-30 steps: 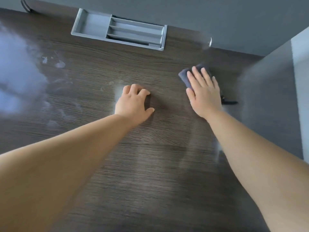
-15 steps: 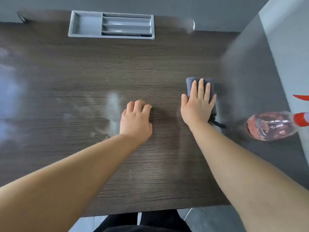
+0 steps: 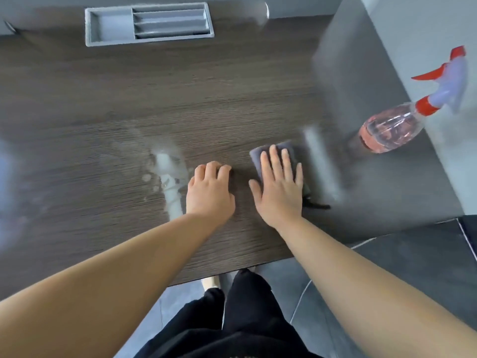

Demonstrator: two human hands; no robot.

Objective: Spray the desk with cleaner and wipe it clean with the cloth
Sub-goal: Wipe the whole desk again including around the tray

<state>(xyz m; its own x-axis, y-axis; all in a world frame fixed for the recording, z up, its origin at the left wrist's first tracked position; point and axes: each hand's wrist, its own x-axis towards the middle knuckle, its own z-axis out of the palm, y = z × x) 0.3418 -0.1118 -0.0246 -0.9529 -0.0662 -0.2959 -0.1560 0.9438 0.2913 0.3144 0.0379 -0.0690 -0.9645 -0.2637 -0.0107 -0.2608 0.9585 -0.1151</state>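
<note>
Left hand (image 3: pixel 210 195): forearm extended from the lower left, palm down on the worktop (image 3: pixel 180 99) near its front edge; fingers curled under, nothing held.

Right hand (image 3: pixel 280 192): forearm extended from the lower right, hand just beside the left; palm down, fingers straight and slightly spread, pressed flat on the cloth (image 3: pixel 293 155) without gripping it.

Cloth: grey-blue, folded, flat on the worktop under the right palm and fingers, its far edge showing past the fingertips.

Wet streak (image 3: pixel 170 177): pale, smeared on the dark wood grain just left of the left hand.

Spray bottle (image 3: pixel 389 130): clear, pinkish liquid inside, red collar and trigger; set on the grey right-hand section of the worktop, apart from the cloth.

Grey tray (image 3: pixel 113 27): divided into compartments, placed at the far edge.
</note>
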